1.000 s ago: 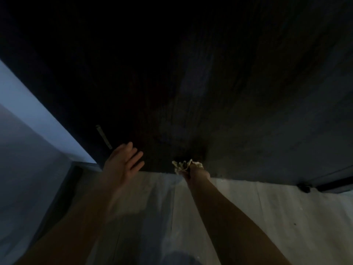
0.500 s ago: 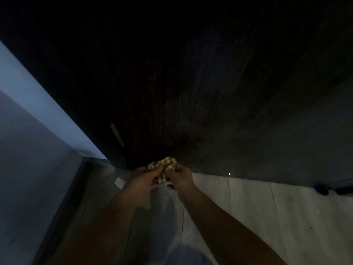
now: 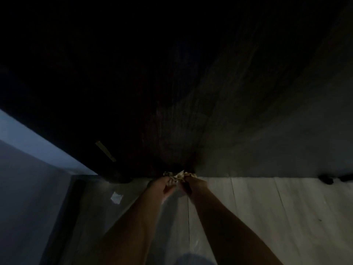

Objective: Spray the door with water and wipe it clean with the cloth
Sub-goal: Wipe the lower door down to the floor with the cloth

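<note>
The dark wooden door point(image 3: 191, 92) fills the upper part of the dim head view. At its bottom edge, a crumpled checkered cloth point(image 3: 178, 175) is bunched between both hands. My left hand point(image 3: 162, 188) grips the cloth from the left and my right hand point(image 3: 189, 186) grips it from the right, both held low against the foot of the door. The fingertips are hidden behind the cloth. No spray bottle shows.
A pale wall point(image 3: 28, 142) and dark skirting point(image 3: 63, 217) run along the left. A brass hinge plate point(image 3: 105, 151) sits on the door's left edge. A small white scrap point(image 3: 116, 197) lies on the pale plank floor point(image 3: 267, 217). A dark doorstop point(image 3: 326, 179) sits at far right.
My left hand, open and apart a second ago, has come over and taken hold of the cloth together with my right hand. Both hands now hold it at the door's bottom edge.
</note>
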A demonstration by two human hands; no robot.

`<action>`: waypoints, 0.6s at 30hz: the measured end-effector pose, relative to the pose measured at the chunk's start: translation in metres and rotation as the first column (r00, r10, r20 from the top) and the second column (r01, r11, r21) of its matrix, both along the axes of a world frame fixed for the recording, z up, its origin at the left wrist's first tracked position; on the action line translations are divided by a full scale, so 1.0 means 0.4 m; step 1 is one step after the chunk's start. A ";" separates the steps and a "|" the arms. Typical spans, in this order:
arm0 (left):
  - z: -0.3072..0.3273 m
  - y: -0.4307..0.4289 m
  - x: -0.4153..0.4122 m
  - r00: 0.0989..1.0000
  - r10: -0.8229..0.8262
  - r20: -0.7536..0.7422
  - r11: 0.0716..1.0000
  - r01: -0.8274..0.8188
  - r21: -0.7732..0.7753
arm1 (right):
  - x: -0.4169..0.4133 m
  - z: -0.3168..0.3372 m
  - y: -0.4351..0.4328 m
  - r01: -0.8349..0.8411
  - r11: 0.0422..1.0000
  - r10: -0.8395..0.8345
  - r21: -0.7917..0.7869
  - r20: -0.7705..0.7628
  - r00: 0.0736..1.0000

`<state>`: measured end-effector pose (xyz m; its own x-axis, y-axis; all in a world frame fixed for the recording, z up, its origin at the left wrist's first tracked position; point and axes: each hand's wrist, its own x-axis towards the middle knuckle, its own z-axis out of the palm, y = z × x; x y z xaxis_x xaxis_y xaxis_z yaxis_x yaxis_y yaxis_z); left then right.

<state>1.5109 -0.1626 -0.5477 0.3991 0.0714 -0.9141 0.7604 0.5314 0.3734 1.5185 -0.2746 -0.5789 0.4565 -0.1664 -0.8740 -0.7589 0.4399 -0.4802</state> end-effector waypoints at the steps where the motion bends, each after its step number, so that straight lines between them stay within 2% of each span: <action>1: -0.007 -0.004 0.009 1.000 0.009 -0.020 0.999 -0.010 -0.046 | 0.008 -0.011 0.003 0.005 1.000 -0.005 0.022 0.012 1.000; 4: 0.013 -0.003 0.025 0.999 0.036 0.022 0.997 -0.035 -0.071 | 0.016 -0.001 0.005 -0.034 0.999 0.033 0.020 0.062 0.998; 7: 0.047 0.009 0.029 0.994 0.063 0.094 0.997 -0.058 -0.055 | 0.005 0.045 0.004 0.047 0.999 -0.050 0.028 0.120 0.991; 11: 0.123 0.012 0.027 0.983 0.094 0.158 0.994 -0.085 -0.061 | -0.017 0.194 -0.004 0.089 0.991 -0.110 0.104 0.216 0.970; 15: 0.235 0.010 0.017 0.944 0.208 0.255 0.976 -0.184 -0.117 | -0.034 0.360 -0.001 0.115 0.967 -0.182 0.229 0.296 0.938; 18: 0.333 0.014 0.006 0.908 0.242 0.343 0.970 -0.215 -0.113 | -0.043 0.460 0.000 0.078 0.953 -0.184 0.293 0.354 0.917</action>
<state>1.5132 -0.1572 -0.4147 0.6762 0.1391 -0.7235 0.4412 0.7100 0.5488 1.5015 -0.2744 -0.3950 0.7473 -0.0318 -0.6637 -0.4739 0.6746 -0.5659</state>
